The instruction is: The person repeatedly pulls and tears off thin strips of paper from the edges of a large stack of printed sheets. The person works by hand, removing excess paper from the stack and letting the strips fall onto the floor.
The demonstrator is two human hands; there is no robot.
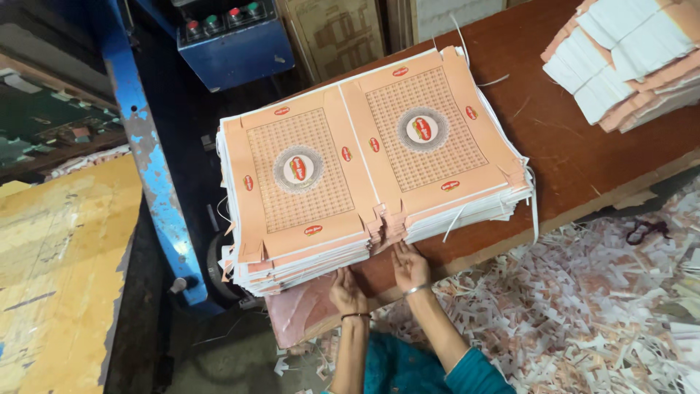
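Stacked printed peach cardboard sheets lie on a brown table, overhanging its near edge. Left hand and right hand press flat, fingers spread, against the stack's near side. Another stack sits well apart; paper scraps cover the floor, beside a blue machine.

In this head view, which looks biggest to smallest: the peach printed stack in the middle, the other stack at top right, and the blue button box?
1. Printed stack, easily largest.
2. and 3. Top-right stack and button box look alike; both are cut off by the frame, so I won't rank them.
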